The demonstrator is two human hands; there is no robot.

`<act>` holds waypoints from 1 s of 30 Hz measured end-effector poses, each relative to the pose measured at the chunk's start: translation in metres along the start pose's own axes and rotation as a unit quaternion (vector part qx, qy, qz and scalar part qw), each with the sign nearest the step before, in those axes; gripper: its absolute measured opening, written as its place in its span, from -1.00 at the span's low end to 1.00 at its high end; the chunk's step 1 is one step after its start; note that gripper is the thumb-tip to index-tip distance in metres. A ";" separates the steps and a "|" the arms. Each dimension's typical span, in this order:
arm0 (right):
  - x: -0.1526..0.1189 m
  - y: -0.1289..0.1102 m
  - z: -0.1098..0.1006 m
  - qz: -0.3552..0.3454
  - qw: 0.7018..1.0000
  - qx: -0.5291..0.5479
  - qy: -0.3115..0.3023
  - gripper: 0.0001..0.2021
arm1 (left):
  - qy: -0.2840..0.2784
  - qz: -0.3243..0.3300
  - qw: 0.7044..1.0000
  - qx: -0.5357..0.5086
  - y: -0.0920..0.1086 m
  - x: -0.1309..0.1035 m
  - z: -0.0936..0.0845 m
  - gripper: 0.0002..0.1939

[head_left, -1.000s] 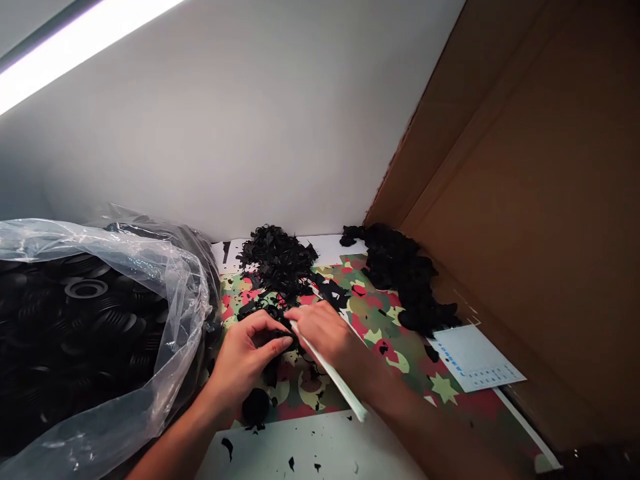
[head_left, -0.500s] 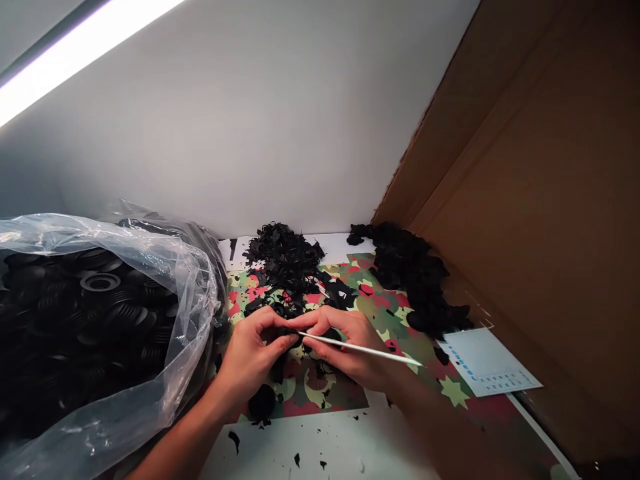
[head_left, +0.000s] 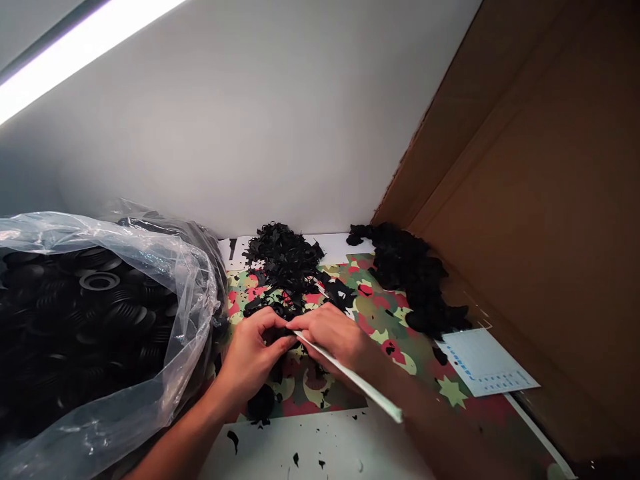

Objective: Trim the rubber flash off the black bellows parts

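My left hand [head_left: 253, 350] pinches a small black rubbery part [head_left: 291, 335] between thumb and forefinger; most of the part is hidden by the fingers. My right hand [head_left: 333, 337] grips a slim white stick-like tool [head_left: 353, 379]. Its near tip meets the black part at my left fingertips, and its other end points down to the right. What sort of tool it is, I cannot tell. Below my left hand lies a round black piece [head_left: 261, 402]. Black scraps surround both hands on the patterned sheet [head_left: 345, 399].
At left, a clear plastic bag [head_left: 197, 293] holds stacked black rings [head_left: 125, 313]. A heap of black shavings [head_left: 283, 257] lies against the white wall. More black pieces [head_left: 420, 280] line the cardboard panel [head_left: 540, 220] at right, near a white printed card [head_left: 490, 363].
My right hand has rolled over, its fingers now more curled. The white tool's free end has swung down and nearer to me. My left hand stays nearly still.
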State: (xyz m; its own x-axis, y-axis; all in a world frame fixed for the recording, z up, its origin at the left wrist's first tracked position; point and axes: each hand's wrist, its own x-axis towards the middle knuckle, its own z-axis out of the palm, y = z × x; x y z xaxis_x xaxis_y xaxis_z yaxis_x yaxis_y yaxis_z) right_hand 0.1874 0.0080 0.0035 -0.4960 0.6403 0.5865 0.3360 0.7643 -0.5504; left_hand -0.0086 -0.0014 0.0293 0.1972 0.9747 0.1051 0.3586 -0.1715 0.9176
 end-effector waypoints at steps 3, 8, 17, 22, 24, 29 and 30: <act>0.002 0.018 -0.002 0.064 0.992 -0.095 0.056 -0.79 | -0.008 0.017 1.000 -0.014 0.002 -0.002 -0.001 -0.94; 0.005 0.010 -0.009 0.142 0.980 -0.016 0.136 -0.85 | 0.002 0.026 0.999 -0.036 0.005 -0.004 -0.002 -0.95; 0.004 0.012 0.004 0.223 0.957 -0.018 0.183 -0.75 | 0.013 -0.041 0.982 -0.186 -0.003 -0.001 0.005 -0.35; 0.007 0.018 -0.017 0.265 0.938 -0.052 0.216 -0.87 | 0.014 -0.043 0.974 -0.222 -0.005 -0.001 0.005 -0.22; 0.008 0.009 -0.020 0.227 0.952 -0.043 0.202 -0.86 | 0.011 -0.045 0.972 -0.231 -0.006 -0.001 0.005 -0.24; 0.007 -0.001 -0.016 0.246 0.956 0.110 0.112 -0.83 | 0.011 -0.042 0.972 -0.232 -0.007 0.001 0.005 -0.28; 0.007 0.000 -0.014 0.275 0.946 0.150 0.076 -0.77 | 0.015 -0.039 0.974 -0.221 -0.006 0.001 0.005 -0.30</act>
State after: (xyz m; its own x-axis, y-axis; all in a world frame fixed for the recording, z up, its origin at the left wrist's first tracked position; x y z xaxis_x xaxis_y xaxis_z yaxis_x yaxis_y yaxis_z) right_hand 0.1951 0.0130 0.0157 -0.1840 0.9564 0.2270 0.2557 0.2696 -0.9284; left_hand -0.0057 -0.0003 0.0219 0.1561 0.9871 0.0345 -0.0590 -0.0256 0.9979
